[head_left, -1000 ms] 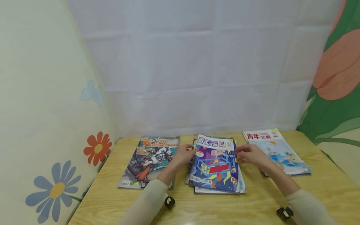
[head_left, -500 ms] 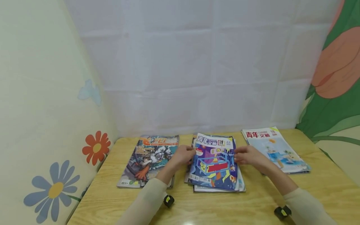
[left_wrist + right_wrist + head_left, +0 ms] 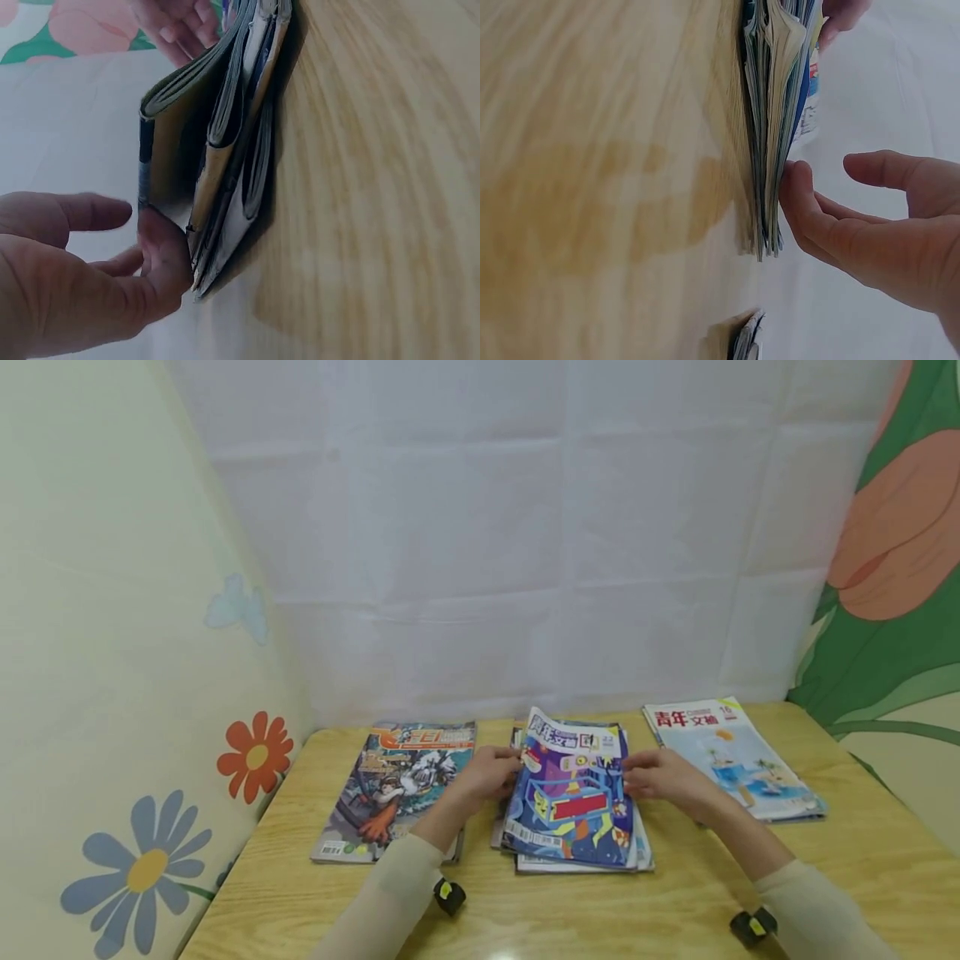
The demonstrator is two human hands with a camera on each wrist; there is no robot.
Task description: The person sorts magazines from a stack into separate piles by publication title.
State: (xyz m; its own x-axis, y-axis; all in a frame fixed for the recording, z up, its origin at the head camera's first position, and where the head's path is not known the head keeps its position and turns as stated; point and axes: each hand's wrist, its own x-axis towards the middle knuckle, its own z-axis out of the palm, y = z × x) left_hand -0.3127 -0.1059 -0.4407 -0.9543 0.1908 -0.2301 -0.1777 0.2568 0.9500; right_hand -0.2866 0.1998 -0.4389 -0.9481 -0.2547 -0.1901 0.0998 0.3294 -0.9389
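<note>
- Stack of magazines (image 3: 585, 865) lies on the wood-grained desk (image 3: 585, 920), purple magazine (image 3: 573, 797) uppermost, its spine raised off those beneath.
- Left of the purple magazine lies an orange-titled magazine (image 3: 397, 785); right of it, a red-titled magazine (image 3: 738, 768) tops another pile.
- Behind it hangs a creased white cloth (image 3: 465, 543), beside a wall (image 3: 90, 577) with painted flowers.
- Left hand (image 3: 491, 772), at its left edge, curls fingers under the raised spine, thumb by the cover; whether the thumb presses cannot be told.
- Right hand (image 3: 660, 774) reaches its right edge, fingertips touching, thumb spread apart.
</note>
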